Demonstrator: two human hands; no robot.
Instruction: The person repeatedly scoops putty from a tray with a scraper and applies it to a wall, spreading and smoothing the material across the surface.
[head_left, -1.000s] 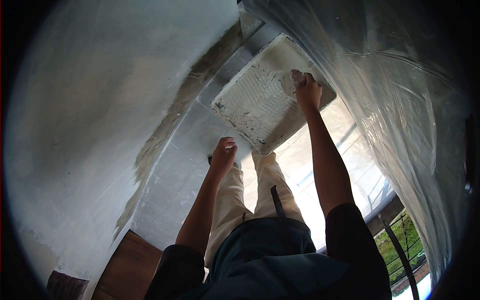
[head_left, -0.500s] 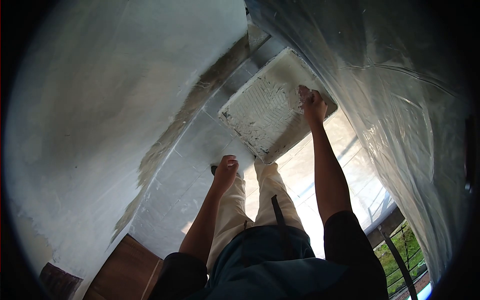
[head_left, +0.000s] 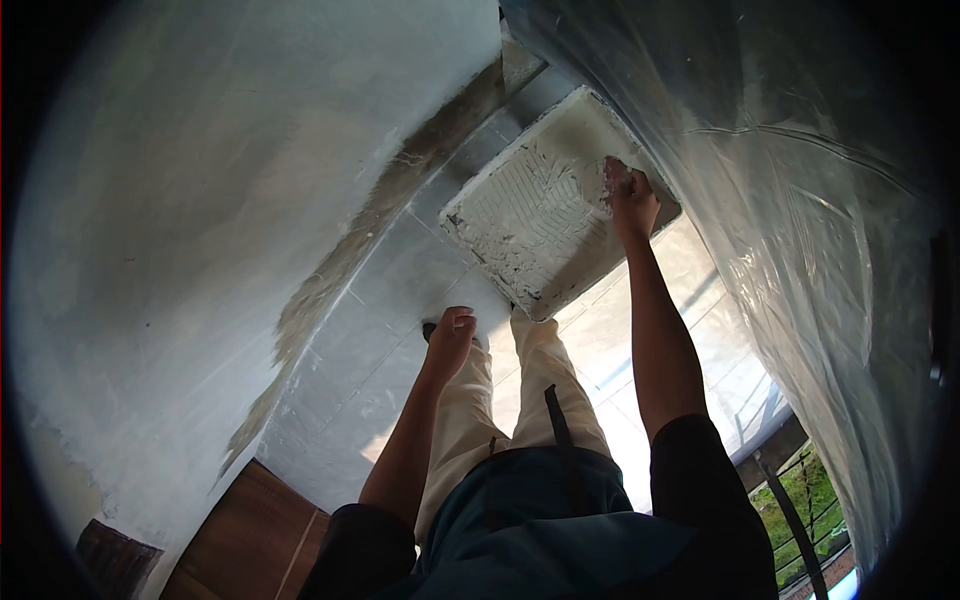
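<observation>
My right hand (head_left: pixel 638 210) is closed around a small reddish-brown tool (head_left: pixel 614 178) smeared with white; its exact kind is hard to make out. It is over the right side of a large paint tray (head_left: pixel 590 125), which is coated with thick whitish paint or plaster. Ridged streaks mark the middle of the coating, and lumps cling to the rim. My left hand (head_left: pixel 452 338) hangs in front of my legs, below and left of the tray, with its fingers curled in and nothing visible in them.
To the left rises a pale wall (head_left: pixel 220 180) with a rough brownish strip along its base. Clear plastic sheeting (head_left: pixel 790 230) drapes down the right side. Grey tiles (head_left: pixel 375 265) cover the floor. A brown panel (head_left: pixel 250 535) stands at lower left, and a dark railing (head_left: pixel 805 505) at lower right.
My right hand and the reddish-brown tool have shifted slightly up in the view, along with the tray. My left hand has hardly moved.
</observation>
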